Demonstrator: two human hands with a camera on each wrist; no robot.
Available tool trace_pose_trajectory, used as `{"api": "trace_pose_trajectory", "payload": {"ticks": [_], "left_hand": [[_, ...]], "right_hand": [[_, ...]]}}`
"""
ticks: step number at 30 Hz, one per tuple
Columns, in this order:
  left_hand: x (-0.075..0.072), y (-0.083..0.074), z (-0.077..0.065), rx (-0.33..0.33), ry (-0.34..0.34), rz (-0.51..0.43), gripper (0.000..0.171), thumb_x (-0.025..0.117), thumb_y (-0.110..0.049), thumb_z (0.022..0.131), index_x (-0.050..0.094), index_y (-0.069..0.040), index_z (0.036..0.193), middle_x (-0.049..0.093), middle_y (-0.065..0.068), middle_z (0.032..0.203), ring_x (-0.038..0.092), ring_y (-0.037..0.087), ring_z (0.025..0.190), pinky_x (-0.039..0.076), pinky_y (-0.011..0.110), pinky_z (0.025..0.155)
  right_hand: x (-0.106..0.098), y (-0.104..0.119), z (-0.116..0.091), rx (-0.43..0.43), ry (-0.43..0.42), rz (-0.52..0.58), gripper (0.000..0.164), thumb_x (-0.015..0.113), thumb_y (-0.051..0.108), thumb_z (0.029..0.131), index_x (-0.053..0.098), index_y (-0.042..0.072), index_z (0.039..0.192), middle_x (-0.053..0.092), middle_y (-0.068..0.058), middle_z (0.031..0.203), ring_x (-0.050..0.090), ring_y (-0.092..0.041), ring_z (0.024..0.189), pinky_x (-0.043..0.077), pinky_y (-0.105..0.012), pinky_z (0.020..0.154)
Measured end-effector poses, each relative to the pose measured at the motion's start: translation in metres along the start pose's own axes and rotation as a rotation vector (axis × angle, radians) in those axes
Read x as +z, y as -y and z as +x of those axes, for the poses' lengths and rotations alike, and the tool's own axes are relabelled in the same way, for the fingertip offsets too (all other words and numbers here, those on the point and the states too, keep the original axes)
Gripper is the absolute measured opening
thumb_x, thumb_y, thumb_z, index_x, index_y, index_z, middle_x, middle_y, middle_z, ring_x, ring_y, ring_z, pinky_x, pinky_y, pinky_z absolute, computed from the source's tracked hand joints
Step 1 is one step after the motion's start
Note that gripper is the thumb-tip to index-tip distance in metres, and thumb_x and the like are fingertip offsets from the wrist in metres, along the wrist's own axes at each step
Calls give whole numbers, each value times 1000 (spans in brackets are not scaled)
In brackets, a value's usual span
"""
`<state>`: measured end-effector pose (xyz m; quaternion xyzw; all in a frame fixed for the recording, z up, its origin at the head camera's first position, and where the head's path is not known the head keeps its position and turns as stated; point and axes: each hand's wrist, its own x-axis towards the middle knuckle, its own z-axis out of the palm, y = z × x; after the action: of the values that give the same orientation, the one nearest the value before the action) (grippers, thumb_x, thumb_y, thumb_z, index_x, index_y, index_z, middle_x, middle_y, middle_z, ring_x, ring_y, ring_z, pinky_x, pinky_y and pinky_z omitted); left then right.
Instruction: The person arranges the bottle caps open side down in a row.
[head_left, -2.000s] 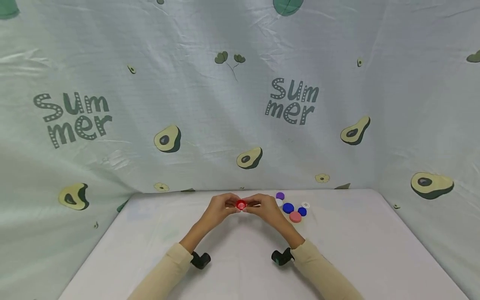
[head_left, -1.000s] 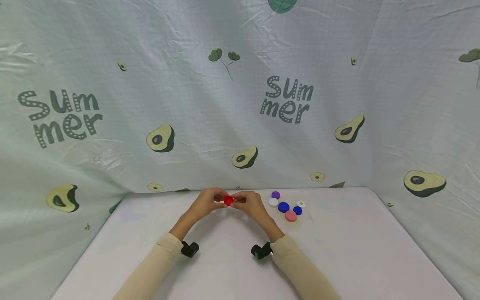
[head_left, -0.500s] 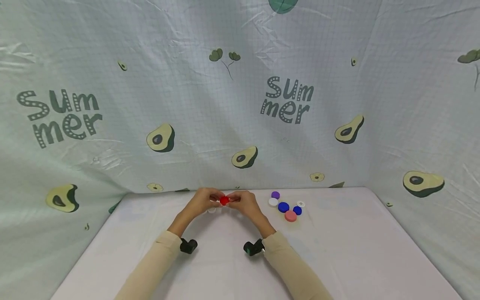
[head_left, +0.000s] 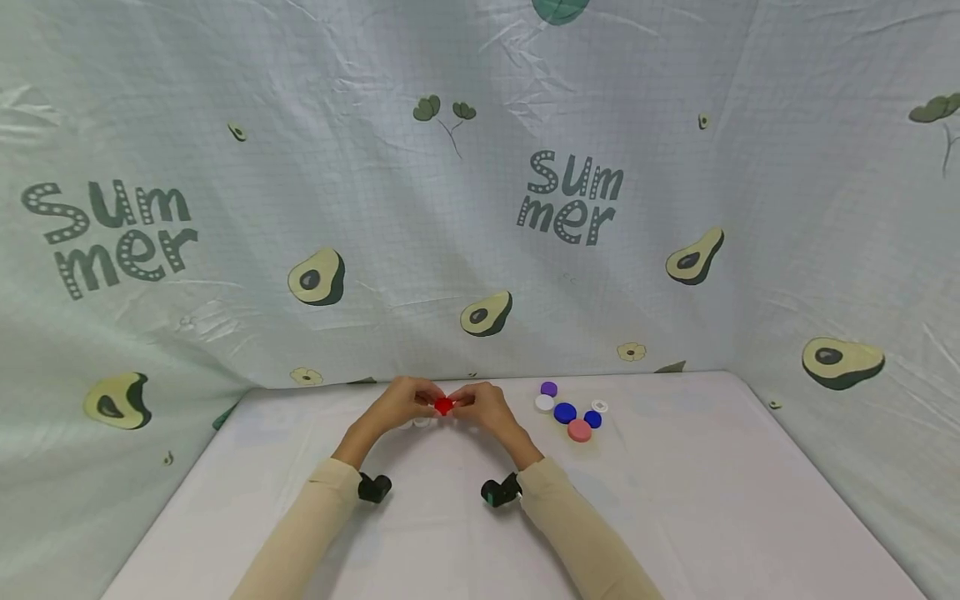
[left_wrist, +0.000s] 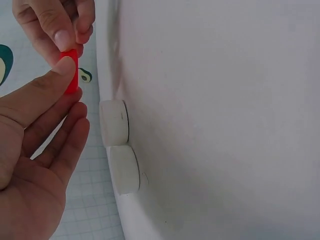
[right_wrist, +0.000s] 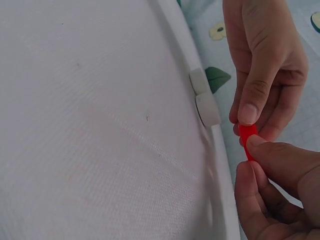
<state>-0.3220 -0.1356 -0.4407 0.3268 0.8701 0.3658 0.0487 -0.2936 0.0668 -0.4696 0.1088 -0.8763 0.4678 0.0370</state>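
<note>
Between my two hands, above the far part of the table, is a small round red bottle cap [head_left: 444, 406]. My left hand [head_left: 396, 403] pinches one side of it between thumb and fingers. From the other side, my right hand [head_left: 486, 406] pinches it as well. In the left wrist view the red cap [left_wrist: 73, 77] appears edge-on under the left thumb. The right wrist view shows the cap [right_wrist: 247, 134] with both thumbs on it. Fingers cover much of its rim.
Two white caps [left_wrist: 114, 122] stand side by side on the table, partly hidden by my left hand in the head view. To the right lie a purple cap [head_left: 549, 389], two blue caps [head_left: 565, 413], a pink cap [head_left: 579, 431] and white ones [head_left: 544, 403]. A printed cloth hangs behind.
Both hands have shifted left with the red cap and turned it, so its open side no longer shows. White caps near the left hand have come into view. The caps at right stay put.
</note>
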Motion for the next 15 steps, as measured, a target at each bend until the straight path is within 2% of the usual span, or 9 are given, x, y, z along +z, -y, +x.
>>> {"api": "trace_pose_trajectory", "payload": {"ticks": [6,9,15], "left_hand": [[1,3,0,20,46,14,21,81,-3,84,75,0,104,74,6,95,66,15,84,58,28,75],[1,3,1,34,58,36,21,82,-4,85,75,0,104,74,6,95,65,14,84,57,26,73],[2,5,1,-7,64,58,21,83,-4,83,76,0,102,74,7,93,66,17,85,58,27,71]], "right_hand": [[2,2,-1,83,41,-13,17,78,5,87,79,4,103,74,-4,86,62,-12,73,54,-23,61],[3,3,-1,95,42,-5,16,78,4,86,79,3,102,73,-4,84,61,-11,70,54,-23,59],[7,2,3,111,68,-25,14,78,5,86,79,3,101,72,-4,83,59,-11,67,54,-23,60]]}}
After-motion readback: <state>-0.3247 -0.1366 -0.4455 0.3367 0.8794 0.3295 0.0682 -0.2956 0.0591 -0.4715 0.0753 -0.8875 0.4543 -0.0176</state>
